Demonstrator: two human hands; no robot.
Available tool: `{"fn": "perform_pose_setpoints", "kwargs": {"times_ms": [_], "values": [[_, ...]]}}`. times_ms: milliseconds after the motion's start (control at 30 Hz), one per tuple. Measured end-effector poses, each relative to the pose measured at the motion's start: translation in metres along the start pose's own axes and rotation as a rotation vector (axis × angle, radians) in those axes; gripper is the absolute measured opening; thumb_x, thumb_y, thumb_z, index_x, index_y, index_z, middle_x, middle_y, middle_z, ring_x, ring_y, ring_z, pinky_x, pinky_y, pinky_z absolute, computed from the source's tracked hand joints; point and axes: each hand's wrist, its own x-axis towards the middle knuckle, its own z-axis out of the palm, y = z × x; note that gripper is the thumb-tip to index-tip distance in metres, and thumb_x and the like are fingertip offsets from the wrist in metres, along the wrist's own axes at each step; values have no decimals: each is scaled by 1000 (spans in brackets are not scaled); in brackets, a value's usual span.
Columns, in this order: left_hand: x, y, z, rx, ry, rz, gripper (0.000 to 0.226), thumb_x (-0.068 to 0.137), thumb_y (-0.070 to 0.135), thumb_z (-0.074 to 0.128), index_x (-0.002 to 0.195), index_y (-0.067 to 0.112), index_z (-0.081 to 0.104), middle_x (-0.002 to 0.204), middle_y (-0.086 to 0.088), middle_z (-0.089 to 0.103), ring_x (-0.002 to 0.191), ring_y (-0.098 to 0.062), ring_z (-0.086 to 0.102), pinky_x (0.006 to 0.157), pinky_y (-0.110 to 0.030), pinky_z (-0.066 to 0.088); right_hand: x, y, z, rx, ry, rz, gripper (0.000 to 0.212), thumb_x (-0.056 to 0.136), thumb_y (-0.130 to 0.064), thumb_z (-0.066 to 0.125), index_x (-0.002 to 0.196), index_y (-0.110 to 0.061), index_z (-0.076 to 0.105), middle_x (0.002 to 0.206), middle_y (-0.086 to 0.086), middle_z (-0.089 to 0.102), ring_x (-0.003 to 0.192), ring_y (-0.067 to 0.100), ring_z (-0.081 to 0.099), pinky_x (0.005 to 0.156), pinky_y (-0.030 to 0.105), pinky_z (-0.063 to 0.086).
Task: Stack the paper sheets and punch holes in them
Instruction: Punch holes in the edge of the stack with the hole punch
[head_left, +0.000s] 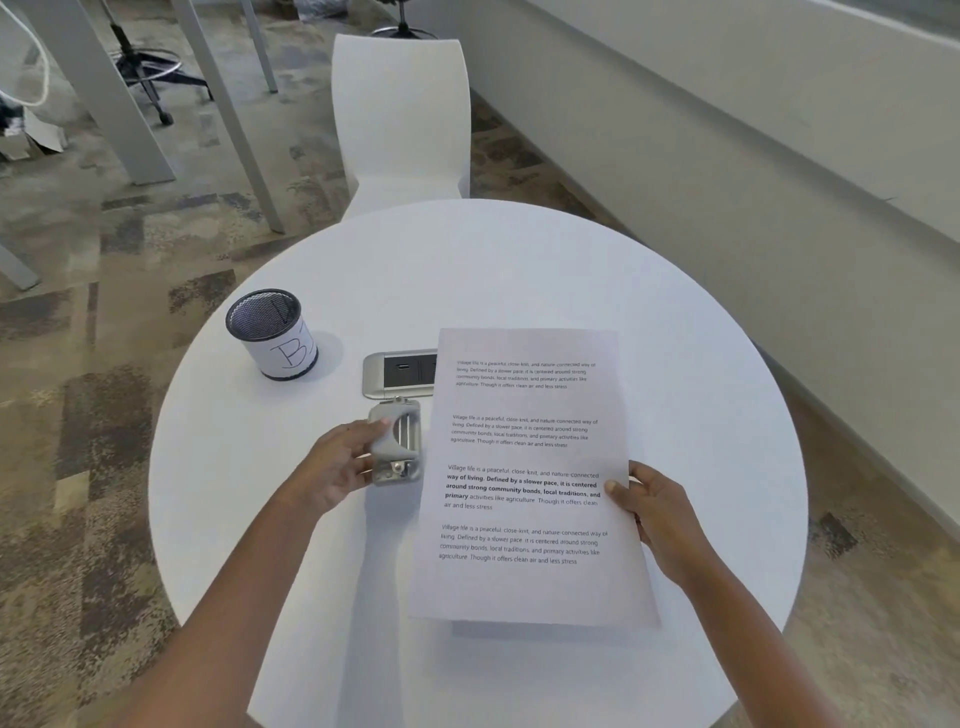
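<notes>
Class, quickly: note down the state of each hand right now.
Left hand: closed, gripping the hole punch.
Right hand: closed, pinching the paper sheets at their right edge.

A hole punch (396, 441) just beside paper sheets (524, 452)

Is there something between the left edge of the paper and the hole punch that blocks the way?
Nothing visible does. The right hand holds the paper sheets with their left edge right beside the hole punch, which the left hand grips. The mesh cup stands apart, farther left.
</notes>
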Motion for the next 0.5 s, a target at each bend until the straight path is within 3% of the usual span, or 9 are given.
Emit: {"fn": "perform_pose_setpoints", "kwargs": {"times_ms": [167, 367, 500], "values": [[-3, 0, 16, -29, -82, -51, 8, 87, 14, 55, 92, 7, 58, 84, -14, 61, 50, -16, 68, 40, -19, 51, -3, -4, 0, 12, -3, -25, 19, 87, -3, 56, 96, -18, 64, 75, -3, 75, 63, 13, 70, 59, 29, 53], [-2, -4, 25, 0, -112, -60, 9, 87, 13, 56, 91, 6, 60, 84, -14, 62, 53, -17, 69, 46, -23, 56, -4, -6, -3, -3, 47, -48, 19, 87, -3, 56, 92, -19, 64, 68, -6, 74, 61, 13, 68, 63, 33, 50], [-1, -7, 30, 28, -148, -58, 12, 86, 14, 58, 94, 6, 61, 78, -12, 68, 57, -19, 70, 48, -25, 57, -5, -12, -5, -5, 51, -83, 21, 87, -2, 55, 91, -21, 64, 66, -8, 75, 60, 9, 69, 56, 26, 53]]}}
